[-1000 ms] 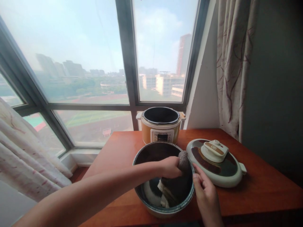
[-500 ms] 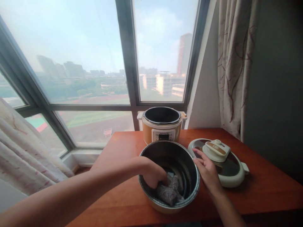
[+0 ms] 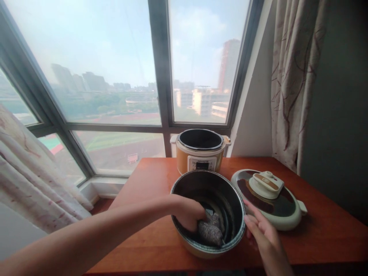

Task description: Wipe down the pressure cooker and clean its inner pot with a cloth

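Observation:
In the head view, a dark-lined inner pot (image 3: 195,186) stands tilted toward me on the table. My left hand (image 3: 191,212) reaches down inside it, its fingers closed round a speckled grey cloth (image 3: 211,233) pressed to the lower inside wall. The fingertips are partly hidden by the hand and cloth. At the pot's right side, my right hand (image 3: 260,226) holds the rim, thumb at the edge and fingers along the outside. Just behind the pot sits a yellow electric cooker body (image 3: 183,158), its top uncovered.
The cooker lid (image 3: 290,220) lies on the reddish wooden table (image 3: 149,180), right of my right hand. A large window (image 3: 115,96) rises behind the table. Curtains hang at the left (image 3: 37,184) and right (image 3: 293,84).
My left hand and the cloth have shifted slightly right within the pot. My right hand has slid lower along the rim, the forefinger no longer stretched upward. The view has shifted a little.

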Available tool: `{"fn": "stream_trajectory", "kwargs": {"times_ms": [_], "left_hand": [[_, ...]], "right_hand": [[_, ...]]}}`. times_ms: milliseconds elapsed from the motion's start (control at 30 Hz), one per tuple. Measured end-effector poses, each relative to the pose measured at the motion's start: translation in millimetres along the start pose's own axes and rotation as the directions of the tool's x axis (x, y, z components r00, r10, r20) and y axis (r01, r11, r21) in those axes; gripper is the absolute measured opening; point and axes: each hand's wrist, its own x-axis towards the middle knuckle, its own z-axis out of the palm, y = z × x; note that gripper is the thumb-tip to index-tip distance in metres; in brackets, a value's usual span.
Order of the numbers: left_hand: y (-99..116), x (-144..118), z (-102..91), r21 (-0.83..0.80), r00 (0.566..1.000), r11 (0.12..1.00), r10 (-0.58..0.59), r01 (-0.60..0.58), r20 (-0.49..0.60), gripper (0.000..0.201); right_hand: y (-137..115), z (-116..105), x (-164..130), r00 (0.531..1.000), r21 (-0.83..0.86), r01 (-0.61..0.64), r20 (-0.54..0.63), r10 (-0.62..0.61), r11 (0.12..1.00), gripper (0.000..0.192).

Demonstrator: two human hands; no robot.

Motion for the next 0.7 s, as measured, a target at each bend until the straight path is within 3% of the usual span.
{"fn": "stream_trajectory", "kwargs": {"times_ms": [100, 200, 267, 367, 467, 533, 567, 633, 700], "left_hand": [[14, 8, 2.4, -0.115, 0.998, 0.993, -0.042, 0.038, -0.038, 0.013], [26, 23, 9.1, -0.377, 0.990, 0.921, -0.130, 0.101, -0.052, 0.015], [30, 34, 13.9, -0.550, 0.963, 0.811, -0.265, 0.201, -0.039, 0.018], [32, 49, 16.8, -0.744, 0.869, 0.599, -0.491, 0.296, -0.050, 0.022], [29, 58, 13.1, -0.940, 0.770, 0.316, -0.629, 0.129, -0.106, 0.020], [27, 61, 10.2, -0.990, 0.739, 0.141, -0.663, -0.030, -0.117, 0.022], [25, 62, 9.7, -0.992, 0.733, 0.099, -0.669, -0.073, -0.121, 0.023], [24, 63, 11.4, -0.989, 0.724, 0.129, -0.676, -0.068, -0.138, 0.029], [24, 64, 15.8, -0.965, 0.732, 0.260, -0.654, -0.019, -0.190, 0.036]], "right_hand": [[12, 6, -7, 0.997, 0.030, 0.070, -0.012, -0.070, 0.997, 0.076], [20, 12, -5, 0.991, -0.006, 0.123, -0.058, -0.123, 0.992, 0.066], [22, 14, -3, 0.991, -0.021, 0.123, -0.055, -0.124, 0.992, 0.062], [21, 14, -5, 0.993, -0.011, 0.107, -0.052, -0.107, 0.994, 0.061], [18, 14, -8, 0.994, -0.017, 0.099, -0.041, -0.099, 0.995, 0.062], [16, 14, -8, 0.995, -0.022, 0.096, -0.026, -0.097, 0.995, 0.063], [16, 14, -8, 0.995, -0.026, 0.095, -0.022, -0.096, 0.995, 0.064], [16, 15, -5, 0.995, -0.040, 0.098, -0.028, -0.099, 0.994, 0.065], [16, 18, -2, 0.993, -0.063, 0.104, -0.053, -0.107, 0.993, 0.065]]}}
